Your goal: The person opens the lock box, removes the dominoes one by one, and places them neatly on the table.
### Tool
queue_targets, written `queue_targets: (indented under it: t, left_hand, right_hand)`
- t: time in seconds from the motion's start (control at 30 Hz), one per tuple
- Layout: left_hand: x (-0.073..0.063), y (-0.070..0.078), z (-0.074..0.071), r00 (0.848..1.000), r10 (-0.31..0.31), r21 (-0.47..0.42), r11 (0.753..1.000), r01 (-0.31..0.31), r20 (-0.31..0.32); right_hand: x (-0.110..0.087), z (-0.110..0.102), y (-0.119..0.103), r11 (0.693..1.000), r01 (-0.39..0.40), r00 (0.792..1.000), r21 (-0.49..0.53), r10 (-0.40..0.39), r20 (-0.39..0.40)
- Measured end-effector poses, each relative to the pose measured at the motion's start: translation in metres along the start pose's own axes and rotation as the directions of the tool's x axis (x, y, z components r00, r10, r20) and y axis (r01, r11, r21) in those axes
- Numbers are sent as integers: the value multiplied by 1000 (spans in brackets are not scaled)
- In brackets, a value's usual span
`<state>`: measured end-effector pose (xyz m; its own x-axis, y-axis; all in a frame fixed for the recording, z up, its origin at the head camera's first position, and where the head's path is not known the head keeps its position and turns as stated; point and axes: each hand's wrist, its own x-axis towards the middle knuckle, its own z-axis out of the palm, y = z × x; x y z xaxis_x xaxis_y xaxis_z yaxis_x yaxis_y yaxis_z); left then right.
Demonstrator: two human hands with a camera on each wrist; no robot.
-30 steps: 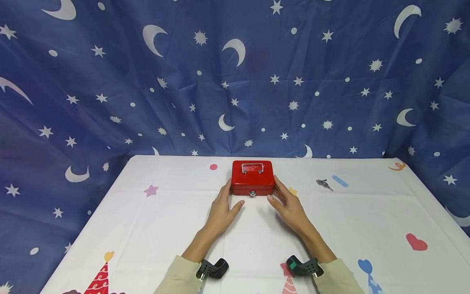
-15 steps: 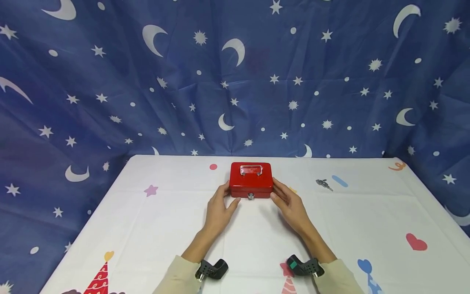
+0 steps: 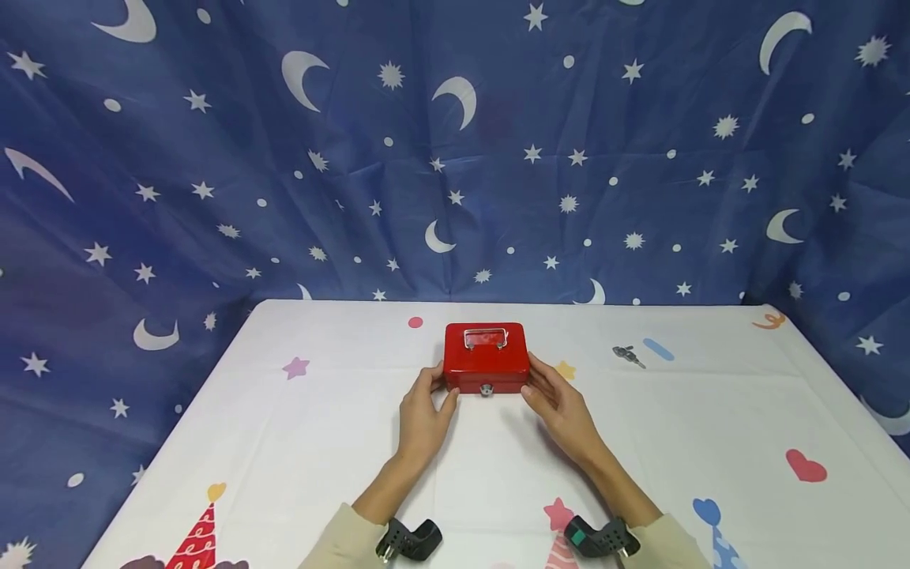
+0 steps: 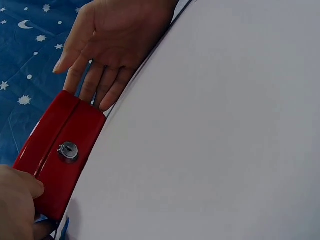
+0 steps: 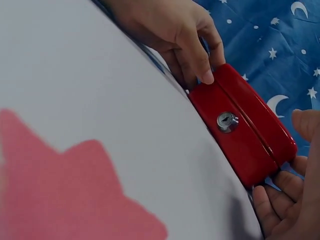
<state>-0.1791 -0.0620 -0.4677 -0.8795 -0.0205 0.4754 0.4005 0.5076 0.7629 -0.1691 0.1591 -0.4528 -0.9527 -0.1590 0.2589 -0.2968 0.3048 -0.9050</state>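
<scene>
A red metal cash box [image 3: 486, 356] sits on the white table, its lid down and its wire carrying handle lying on top. A round silver lock [image 5: 227, 122] with a keyhole is on its front. My left hand [image 3: 421, 419] holds the box's left end, the thumb on the front face and fingers at the side. At the right end, my right hand [image 3: 567, 415] touches the side with nearly straight fingers; in the left wrist view its thumb stands off the box.
Small keys [image 3: 629, 356] lie on the table to the right of the box. The white tablecloth [image 3: 341, 442] has printed shapes. A blue curtain [image 3: 512, 213] with moons and stars hangs behind the table's far edge.
The cash box has slid a short way toward me, with both hands staying at its ends. My left thumb has come from in front of the box onto its front corner.
</scene>
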Motion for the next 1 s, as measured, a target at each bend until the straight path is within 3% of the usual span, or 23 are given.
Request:
queue_targets:
  t: [0.33,0.5,0.7,1.0]
  left_hand:
    - [-8,3,-3,1000,-17,5,1000,17,-1]
    - [-15,6,-6,999,-29,5,1000,29,34]
    - [-23,9,-10,999,-12,2,1000,12,41]
    - [-37,22,-16,984,-160,-94,981,167,74]
  right_hand:
    - [-15,-4,-34,1000,8,999,15,-8,33]
    - [-18,-3,-34,1000,6,1000,-13,-6,12]
    - [-25,-1,-9,1000,-3,1000,-11,3,8]
    - [-37,-7,-4,997,18,998,73,-23,64]
